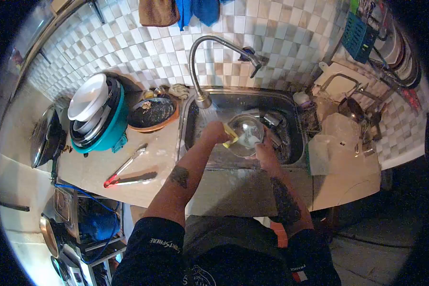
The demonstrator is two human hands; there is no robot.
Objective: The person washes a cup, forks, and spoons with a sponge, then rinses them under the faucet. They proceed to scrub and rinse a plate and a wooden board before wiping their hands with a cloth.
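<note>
Left hand [217, 132]: curled in a grip, slightly farther forward than the right
Right hand [264, 151]: closed in a hold, near the left, apart from it
Left arm [188, 177]: reaching forward, slanting inward
Right arm [285, 187]: likewise, forearm tattooed

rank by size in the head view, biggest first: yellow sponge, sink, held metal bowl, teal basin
1. Sink
2. Teal basin, though partly hidden by the dishes stacked in it
3. Metal bowl
4. Yellow sponge, partly covered by the left hand
</note>
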